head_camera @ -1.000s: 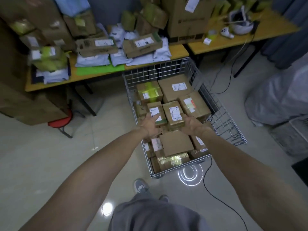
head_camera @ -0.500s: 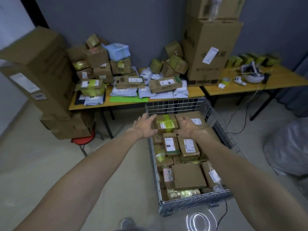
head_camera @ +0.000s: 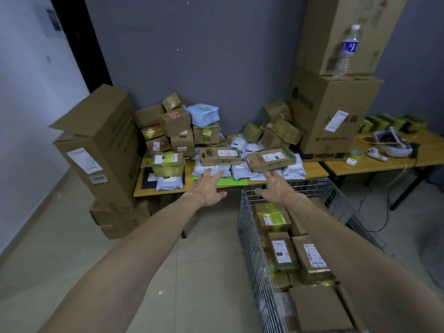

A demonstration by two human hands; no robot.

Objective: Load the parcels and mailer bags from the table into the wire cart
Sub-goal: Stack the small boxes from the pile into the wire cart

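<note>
Reaching with both empty hands across the counter's front edge toward the next parcels.

The left hand and right hand were stretched out, fingers spread and released, grasping nothing. The left fingertips lay over the pale mailer bags near the front edge of the counter, though contact could not be told. The right hand stopped just short of the long flat parcel lying on those bags, with a second flat parcel beside it. The wire cart, holding many boxes, stood against the front edge. To do this well, I judged, each hand should grip one flat parcel by its long sides and lift straight up, so the slippery bags underneath were not dragged off the edge.
</note>
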